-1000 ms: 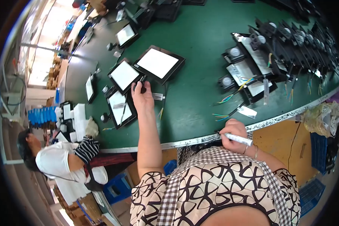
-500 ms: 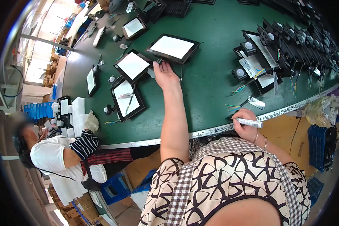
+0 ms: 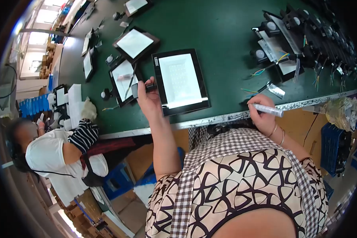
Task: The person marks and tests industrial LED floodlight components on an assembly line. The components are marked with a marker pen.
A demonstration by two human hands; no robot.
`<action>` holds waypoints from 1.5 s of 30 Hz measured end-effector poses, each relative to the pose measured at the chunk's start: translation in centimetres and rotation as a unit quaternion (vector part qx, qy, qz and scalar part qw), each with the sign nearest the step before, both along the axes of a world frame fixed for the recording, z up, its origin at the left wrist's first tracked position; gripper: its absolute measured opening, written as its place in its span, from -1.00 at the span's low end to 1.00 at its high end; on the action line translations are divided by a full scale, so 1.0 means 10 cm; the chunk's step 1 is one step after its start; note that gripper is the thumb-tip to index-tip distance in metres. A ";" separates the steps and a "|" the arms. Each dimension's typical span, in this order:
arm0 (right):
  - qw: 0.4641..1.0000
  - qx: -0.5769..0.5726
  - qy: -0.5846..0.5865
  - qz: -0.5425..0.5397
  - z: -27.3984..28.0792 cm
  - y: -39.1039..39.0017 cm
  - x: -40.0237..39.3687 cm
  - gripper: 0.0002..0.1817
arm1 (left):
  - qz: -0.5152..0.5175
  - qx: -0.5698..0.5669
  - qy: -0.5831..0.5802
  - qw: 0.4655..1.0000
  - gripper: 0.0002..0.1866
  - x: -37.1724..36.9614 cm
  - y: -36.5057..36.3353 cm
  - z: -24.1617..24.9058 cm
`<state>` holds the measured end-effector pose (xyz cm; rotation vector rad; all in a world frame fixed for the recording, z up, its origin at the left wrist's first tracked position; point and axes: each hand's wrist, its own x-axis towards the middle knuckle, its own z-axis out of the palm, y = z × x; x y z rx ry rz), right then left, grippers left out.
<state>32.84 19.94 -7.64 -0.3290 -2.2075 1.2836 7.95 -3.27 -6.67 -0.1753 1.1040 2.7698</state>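
My left hand (image 3: 148,99) grips the left edge of a black-framed flat light panel (image 3: 180,81) that lies on the green table (image 3: 222,47) close to its front edge. The panel's white face points up. My right hand (image 3: 261,113) rests at the table's front edge, closed around a white marker pen (image 3: 267,110). Loose coloured wires (image 3: 261,72) lie between the panel and my right hand.
More light panels (image 3: 135,41) (image 3: 124,81) lie to the left and behind. Black sensor units with wires (image 3: 289,37) crowd the right side. A co-worker in a white shirt (image 3: 47,154) sits at the left by white foam blocks (image 3: 73,105). A blue crate (image 3: 333,148) stands at the right.
My left hand has taken hold of the far panel and pulled it toward the front edge, turning it lengthwise. My right hand has kept the marker at the edge.
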 end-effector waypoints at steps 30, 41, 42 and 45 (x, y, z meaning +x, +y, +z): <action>0.935 -0.341 -0.017 0.098 -0.09 0.08 -1.06 -0.89 | 0.055 -0.303 0.069 0.949 -0.73 0.57 0.07 0.31; 0.947 -0.308 0.044 0.083 -0.16 -0.06 -1.55 -0.90 | 0.101 -0.347 0.053 0.931 -0.78 0.68 0.10 0.41; 0.945 -0.313 0.046 0.085 -0.13 -0.07 -1.51 -0.90 | 0.111 -0.361 0.053 0.925 -0.79 0.67 0.06 0.42; 0.934 -0.339 0.040 0.104 -0.02 -0.11 -1.31 -0.93 | 0.119 -0.366 0.042 0.922 -0.80 0.63 -0.10 0.48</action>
